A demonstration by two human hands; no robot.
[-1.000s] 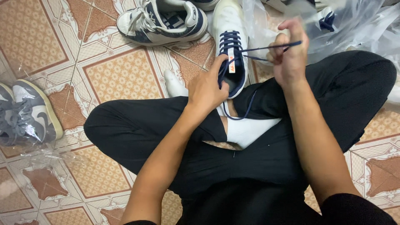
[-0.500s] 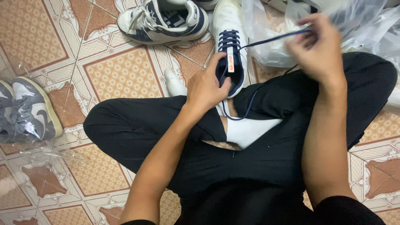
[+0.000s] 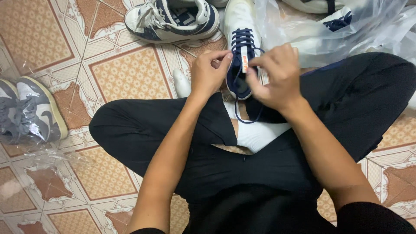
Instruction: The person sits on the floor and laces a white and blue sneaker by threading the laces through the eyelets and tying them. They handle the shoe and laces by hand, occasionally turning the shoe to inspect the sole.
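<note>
1. Fingers, left hand (image 3: 209, 73): curled, thumb and forefinger pinched against the left edge of the shoe (image 3: 239, 47) at its lacing; whether they grip the lace itself cannot be told.
2. Fingers, right hand (image 3: 277, 76): bunched, tips pinching the navy lace (image 3: 242, 113) beside the tongue on the shoe's right side.
3. Shoe: white with navy tongue and navy lacing, toe pointing away, heel end between the two hands, resting over the crossed legs and the tiled floor (image 3: 47, 30).
4. Lace: loose length hangs from the hands in a loop down over the white sock (image 3: 260, 134).
5. Legs: black trousers, crossed, sock showing at the middle.
6. Second sneaker (image 3: 173, 19): white and navy, lying on its side on the floor, just beside the shoe's toe, upper left.
7. Grey sneakers (image 3: 28, 110): a pair in clear plastic wrap, far left, well apart from the hands.
8. Plastic bag (image 3: 346, 30): clear, crumpled, upper right, holding further white and navy footwear.
</note>
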